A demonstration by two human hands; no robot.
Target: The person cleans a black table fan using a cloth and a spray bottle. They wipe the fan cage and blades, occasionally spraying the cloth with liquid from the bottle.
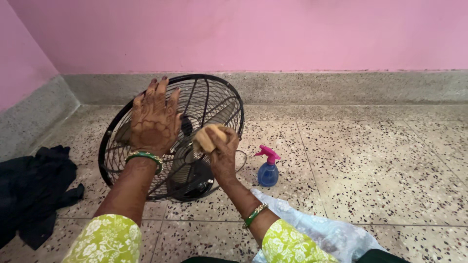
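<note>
A black floor fan (214, 97) with a round wire grille stands on the speckled floor, facing me. My left hand (153, 119) lies flat on the left part of the grille, fingers spread and pointing up. My right hand (223, 148) grips a yellowish sponge (207, 136) and presses it against the grille near the fan's centre. Both wrists wear green bangles, and the sleeves are green with a white flower print.
A small blue spray bottle (268, 171) with a pink trigger stands just right of the fan. A dark cloth (31, 190) is heaped at the left. A pale plastic bag (326, 234) lies by my right arm. Pink walls meet in the corner behind.
</note>
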